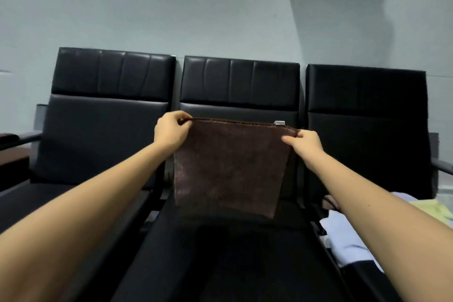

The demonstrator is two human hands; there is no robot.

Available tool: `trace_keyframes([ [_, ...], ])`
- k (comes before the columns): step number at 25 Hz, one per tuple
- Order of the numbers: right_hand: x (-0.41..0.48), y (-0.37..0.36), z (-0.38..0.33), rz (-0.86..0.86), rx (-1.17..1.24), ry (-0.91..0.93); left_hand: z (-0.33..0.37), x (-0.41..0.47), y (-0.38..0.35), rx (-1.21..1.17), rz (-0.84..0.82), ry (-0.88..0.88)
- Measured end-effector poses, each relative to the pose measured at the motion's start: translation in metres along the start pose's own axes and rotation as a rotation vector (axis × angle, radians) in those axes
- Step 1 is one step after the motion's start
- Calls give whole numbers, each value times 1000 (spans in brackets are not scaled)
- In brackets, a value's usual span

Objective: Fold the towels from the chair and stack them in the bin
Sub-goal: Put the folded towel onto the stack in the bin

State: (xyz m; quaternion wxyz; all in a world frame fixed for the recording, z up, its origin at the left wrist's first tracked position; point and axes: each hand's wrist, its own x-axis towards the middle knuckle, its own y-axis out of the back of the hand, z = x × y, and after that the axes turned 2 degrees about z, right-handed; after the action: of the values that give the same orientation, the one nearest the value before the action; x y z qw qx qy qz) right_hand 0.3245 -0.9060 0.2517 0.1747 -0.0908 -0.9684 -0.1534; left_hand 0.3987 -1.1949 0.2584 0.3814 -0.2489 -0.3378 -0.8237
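Left forearm (pixel 85 203), right forearm (pixel 392 223): stretched forward over middle chair (pixel 240 86). Left hand (pixel 171 130): pinching top left corner of brown towel (pixel 230 167). Right hand (pixel 306 141): pinching top right corner. Towel: taut along top edge, hanging flat between both hands, above seat. Step, by judgement: first fold about to start. Next: bringing corners together evenly. Pale towels (pixel 348 240): heaped on right-hand chair (pixel 367 117). Bin: not in view.

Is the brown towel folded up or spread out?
Spread out: the towel hangs flat, left hand and right hand pinching its top corners. Whether it is doubled over, I cannot tell.
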Motion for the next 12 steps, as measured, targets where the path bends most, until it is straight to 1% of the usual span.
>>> trace_keyframes([
  [1, -9, 2, 3, -29, 53, -7, -2, -5, 6, 30, -60, -30],
  [2, -21, 6, 8, -73, 83, -23, -6, -13, 12, 58, -169, -52],
  [4, -51, 20, 25, -185, 63, -91, -17, -38, 22, 87, -517, -58],
  [6, -76, 35, 48, -365, -71, -196, -30, -66, 30, 134, -876, -31],
  [7, -84, 41, 62, -483, -183, -245, -35, -78, 31, 162, -1014, -5],
  [9, -98, 51, 89, -710, -369, -354, -46, -102, 27, 185, -1217, 93],
  [12, -113, 55, 115, -976, -465, -527, -55, -122, 14, 198, -1478, 286],
])
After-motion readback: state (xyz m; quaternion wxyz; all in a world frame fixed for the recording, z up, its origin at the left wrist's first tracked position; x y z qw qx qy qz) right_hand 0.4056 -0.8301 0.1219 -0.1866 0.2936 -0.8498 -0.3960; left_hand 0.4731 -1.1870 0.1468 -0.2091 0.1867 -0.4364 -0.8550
